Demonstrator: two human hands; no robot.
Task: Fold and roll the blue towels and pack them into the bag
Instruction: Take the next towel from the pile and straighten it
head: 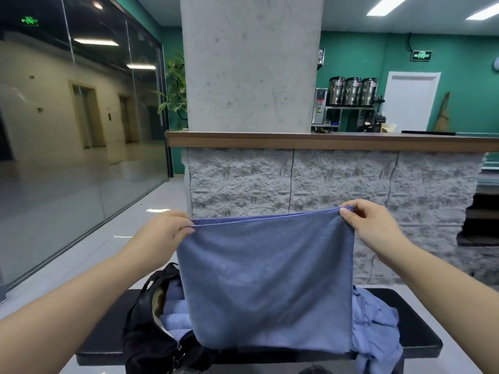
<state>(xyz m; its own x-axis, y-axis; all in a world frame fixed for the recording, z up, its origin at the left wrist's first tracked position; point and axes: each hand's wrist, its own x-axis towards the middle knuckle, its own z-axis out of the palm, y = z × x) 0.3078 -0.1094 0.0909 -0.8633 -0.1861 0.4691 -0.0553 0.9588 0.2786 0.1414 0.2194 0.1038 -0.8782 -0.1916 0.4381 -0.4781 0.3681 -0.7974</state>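
Blue towel hung doubled over the bench; we pinched its top corners, left hand and right hand. It hid part of the black bag of rolled towels at the bench's left end; loose towels lay at the right end.

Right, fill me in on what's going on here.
A person is holding up a blue towel, doubled over, with the left hand and right hand each pinching a top corner. It hangs above a dark bench. On the bench's left, a black bag sits open with rolled towels already inside. A loose heap of towels waits on the right.
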